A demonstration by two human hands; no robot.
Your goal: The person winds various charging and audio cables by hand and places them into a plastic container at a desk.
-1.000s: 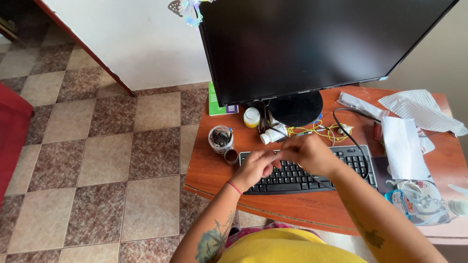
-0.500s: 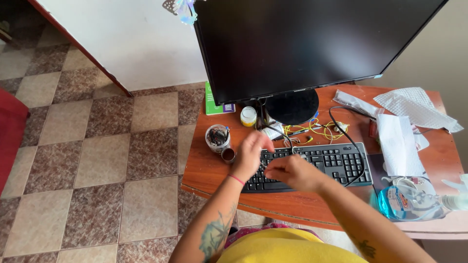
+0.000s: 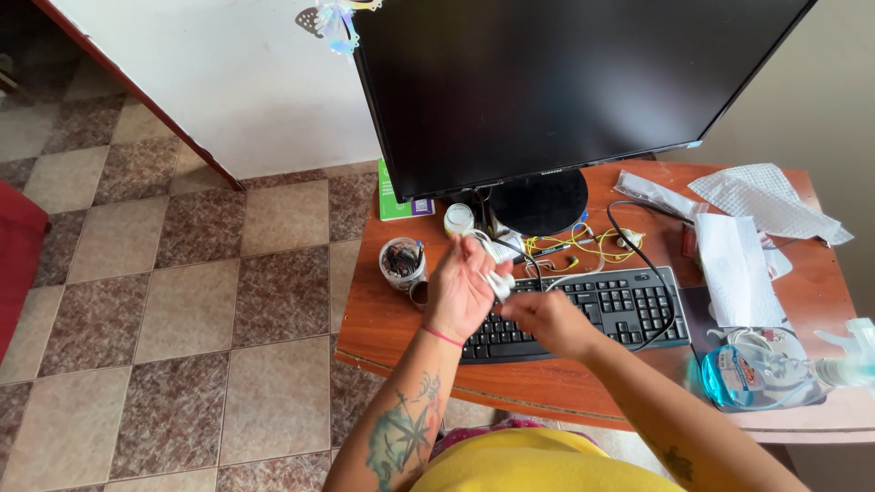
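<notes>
My left hand is raised over the left end of the black keyboard, fingers curled around a small white plug-like object with a white cable. My right hand sits just to its right, fingertips pinching the same white piece. The white cable runs back toward the monitor stand. Both hands hover above the wooden desk.
A large black monitor stands at the back. A small jar of bits, a white bottle, yellow and black wires, paper towels and a blue spray bottle lie on the desk. Tiled floor at left.
Both hands have lifted off the keyboard and come together around the white plug and cable. The camera view has shifted slightly.
</notes>
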